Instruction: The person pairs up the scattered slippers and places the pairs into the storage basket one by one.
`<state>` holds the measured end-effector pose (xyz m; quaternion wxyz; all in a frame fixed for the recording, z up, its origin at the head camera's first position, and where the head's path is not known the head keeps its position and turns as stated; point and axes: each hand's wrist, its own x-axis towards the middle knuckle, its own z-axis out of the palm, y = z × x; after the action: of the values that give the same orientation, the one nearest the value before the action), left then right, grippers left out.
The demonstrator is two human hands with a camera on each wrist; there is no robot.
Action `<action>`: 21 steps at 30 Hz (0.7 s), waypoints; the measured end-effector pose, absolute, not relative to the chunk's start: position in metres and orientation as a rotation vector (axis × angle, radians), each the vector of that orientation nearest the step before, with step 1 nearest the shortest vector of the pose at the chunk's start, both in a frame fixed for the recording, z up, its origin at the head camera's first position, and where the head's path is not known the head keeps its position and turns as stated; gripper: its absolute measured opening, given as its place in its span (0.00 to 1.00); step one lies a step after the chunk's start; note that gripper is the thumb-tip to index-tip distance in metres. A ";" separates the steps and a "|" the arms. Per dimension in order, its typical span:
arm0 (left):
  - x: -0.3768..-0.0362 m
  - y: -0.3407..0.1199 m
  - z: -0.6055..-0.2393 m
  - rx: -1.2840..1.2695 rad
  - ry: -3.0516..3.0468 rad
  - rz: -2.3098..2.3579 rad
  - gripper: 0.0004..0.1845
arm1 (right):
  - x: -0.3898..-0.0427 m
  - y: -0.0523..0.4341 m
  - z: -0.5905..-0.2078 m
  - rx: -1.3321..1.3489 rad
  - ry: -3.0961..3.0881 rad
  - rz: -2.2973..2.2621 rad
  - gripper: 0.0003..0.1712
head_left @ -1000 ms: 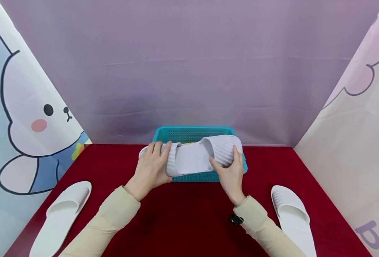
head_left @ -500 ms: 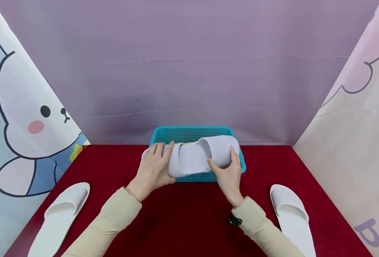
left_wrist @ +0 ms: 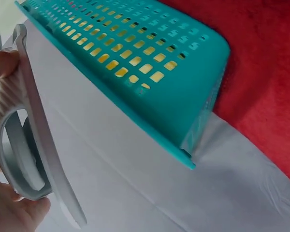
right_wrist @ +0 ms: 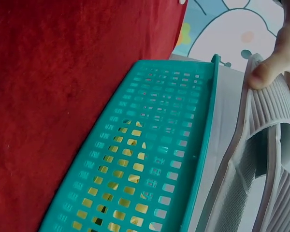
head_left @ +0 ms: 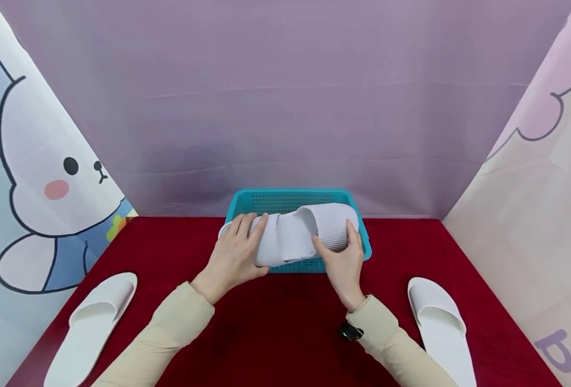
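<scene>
Two white slippers with ribbed straps are held together above a teal basket (head_left: 292,191), toes pointing opposite ways and soles overlapping. My left hand (head_left: 234,250) grips the left slipper (head_left: 269,245) over its strap, thumb at the near edge. My right hand (head_left: 341,263) holds the right slipper (head_left: 334,226) by its strap, thumb at the strap's opening. In the right wrist view the sole of one slipper (right_wrist: 273,166) runs in under the strap of the other slipper (right_wrist: 270,104). Both slippers are apart from the basket rim in the wrist views.
One white slipper (head_left: 94,322) lies at the left on the red cloth (head_left: 285,328), another white slipper (head_left: 442,328) at the right. Something yellow (right_wrist: 118,193) shows through the basket's holes. A purple curtain (head_left: 285,107) hangs behind; printed sheets stand at both sides.
My left hand has moved slightly right with its slipper. The two straps are closer together and less bare sole shows between them. The right hand has shifted slightly left.
</scene>
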<state>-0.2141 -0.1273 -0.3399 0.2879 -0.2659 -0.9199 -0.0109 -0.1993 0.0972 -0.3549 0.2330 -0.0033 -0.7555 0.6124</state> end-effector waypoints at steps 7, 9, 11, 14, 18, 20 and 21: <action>-0.214 -0.130 -0.344 -0.732 -2.473 0.001 0.65 | -0.198 0.097 -0.355 -0.037 -2.088 1.732 0.48; -0.214 -0.130 -0.345 -0.734 -2.479 0.004 0.65 | -0.197 0.097 -0.355 -0.047 -2.098 1.733 0.49; -0.215 -0.130 -0.346 -0.737 -2.476 0.010 0.64 | -0.197 0.097 -0.355 -0.053 -2.104 1.730 0.49; -0.216 -0.130 -0.346 -0.746 -2.460 0.013 0.64 | -0.196 0.097 -0.355 -0.056 -2.105 1.726 0.49; -0.218 -0.129 -0.347 -0.757 -2.431 -0.007 0.64 | -0.195 0.095 -0.355 -0.057 -2.104 1.716 0.49; -0.218 -0.128 -0.346 -0.766 -2.413 -0.026 0.63 | -0.194 0.093 -0.355 -0.061 -2.112 1.708 0.49; -0.218 -0.127 -0.346 -0.772 -2.404 -0.034 0.63 | -0.193 0.092 -0.355 -0.064 -2.116 1.706 0.49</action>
<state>-0.2181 -0.1271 -0.3459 0.3033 -0.2912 -0.9072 -0.0128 -0.1934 0.0919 -0.3555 0.2098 -0.0228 -0.7608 0.6137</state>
